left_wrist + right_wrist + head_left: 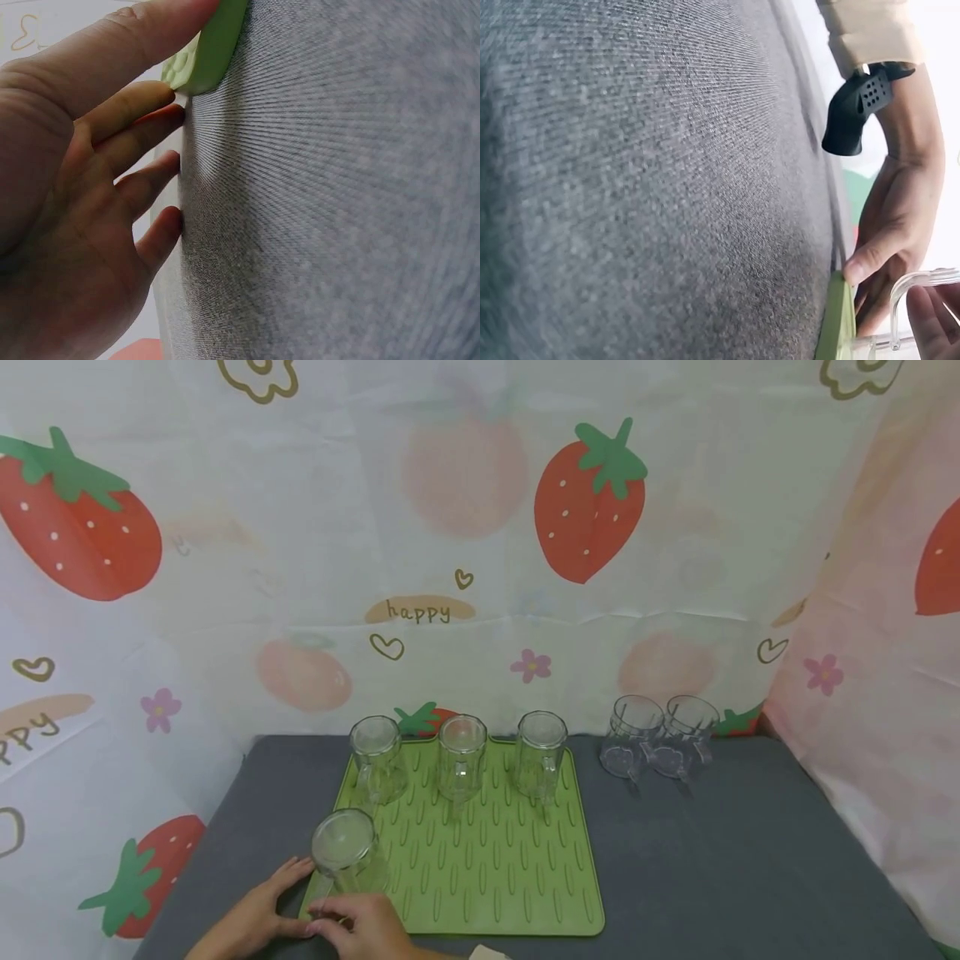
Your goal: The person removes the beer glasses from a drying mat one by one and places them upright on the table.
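Note:
A clear glass mug [347, 852] stands upside down on the front left of the green ridged mat [487, 868]. My right hand [369, 927] is at its near side, and in the right wrist view the fingers [934, 315] are curled at the mug's handle [922, 279]. Just left of that mug is my left hand [258, 910], its fingers extended along the mat's left edge. In the left wrist view the thumb [127, 45] reaches over the green mat corner [214, 56], with the other fingers spread by the grey cloth.
Along the mat's back edge stand three more upturned glass mugs [378, 764], [462, 760], [538, 760]. Two upright glass mugs [632, 739], [682, 739] stand close together on the grey tablecloth [712, 860] at the back right. A strawberry-printed curtain [480, 527] hangs behind and at both sides.

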Demonstrator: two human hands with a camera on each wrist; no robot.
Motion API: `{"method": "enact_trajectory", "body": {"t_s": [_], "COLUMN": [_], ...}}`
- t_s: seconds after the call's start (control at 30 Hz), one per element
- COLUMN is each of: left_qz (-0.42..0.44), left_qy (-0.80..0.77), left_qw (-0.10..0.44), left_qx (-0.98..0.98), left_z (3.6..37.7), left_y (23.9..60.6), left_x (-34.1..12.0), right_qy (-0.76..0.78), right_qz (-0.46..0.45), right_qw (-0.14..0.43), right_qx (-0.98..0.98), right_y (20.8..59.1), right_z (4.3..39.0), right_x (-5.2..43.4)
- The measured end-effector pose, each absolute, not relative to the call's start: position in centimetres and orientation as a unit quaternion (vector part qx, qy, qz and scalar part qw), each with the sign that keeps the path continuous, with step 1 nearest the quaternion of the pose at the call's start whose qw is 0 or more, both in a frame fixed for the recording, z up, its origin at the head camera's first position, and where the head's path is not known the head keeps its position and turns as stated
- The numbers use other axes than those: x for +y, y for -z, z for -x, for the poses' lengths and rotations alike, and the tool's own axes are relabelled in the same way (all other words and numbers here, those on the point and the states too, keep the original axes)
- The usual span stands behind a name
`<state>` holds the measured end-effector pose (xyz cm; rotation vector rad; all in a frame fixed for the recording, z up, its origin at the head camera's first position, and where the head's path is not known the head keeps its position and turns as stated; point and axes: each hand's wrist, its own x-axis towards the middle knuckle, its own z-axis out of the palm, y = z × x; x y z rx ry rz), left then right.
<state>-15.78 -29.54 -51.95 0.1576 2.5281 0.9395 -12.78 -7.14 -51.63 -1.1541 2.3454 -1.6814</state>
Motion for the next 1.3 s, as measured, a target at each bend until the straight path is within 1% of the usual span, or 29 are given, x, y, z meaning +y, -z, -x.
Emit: {"method": "enact_trajectory", "body": {"t_s": [0.1, 0.33, 0.57, 0.77, 0.93, 1.07, 1.3], "left_qz": [-0.055, -0.060, -0.060, -0.059, -0.062, -0.062, -0.064], "left_qy": [-0.347, -0.359, -0.364, -0.357, -0.357, -0.358, -0.355], "left_qw": [0.221, 0.221, 0.226, 0.227, 0.223, 0.223, 0.217], "left_qx": [0.910, 0.905, 0.902, 0.904, 0.905, 0.905, 0.907], "left_z": [15.7, 15.6, 15.9, 16.0, 15.9, 15.8, 15.8], "left_y": [51.9, 51.9, 51.9, 52.0, 52.1, 52.1, 52.2], "left_x": [-29.6, -29.6, -29.6, -29.5, -29.6, -29.6, -29.6], "right_qy": [0.521, 0.535, 0.525, 0.508, 0.531, 0.527, 0.465], "right_qz": [0.388, 0.373, 0.372, 0.382, 0.370, 0.369, 0.384], "right_qw": [0.000, 0.057, 0.072, 0.055, 0.056, 0.037, -0.048], "right_qx": [0.760, 0.756, 0.762, 0.770, 0.760, 0.765, 0.796], "right_y": [51.5, 51.4, 50.6, 50.8, 51.1, 51.3, 51.8], "right_z": [12.9, 13.5, 14.0, 14.2, 14.3, 14.4, 14.5], "right_x": [-6.9, -6.1, -4.8, -3.6, -2.9, -2.6, -2.0]}}
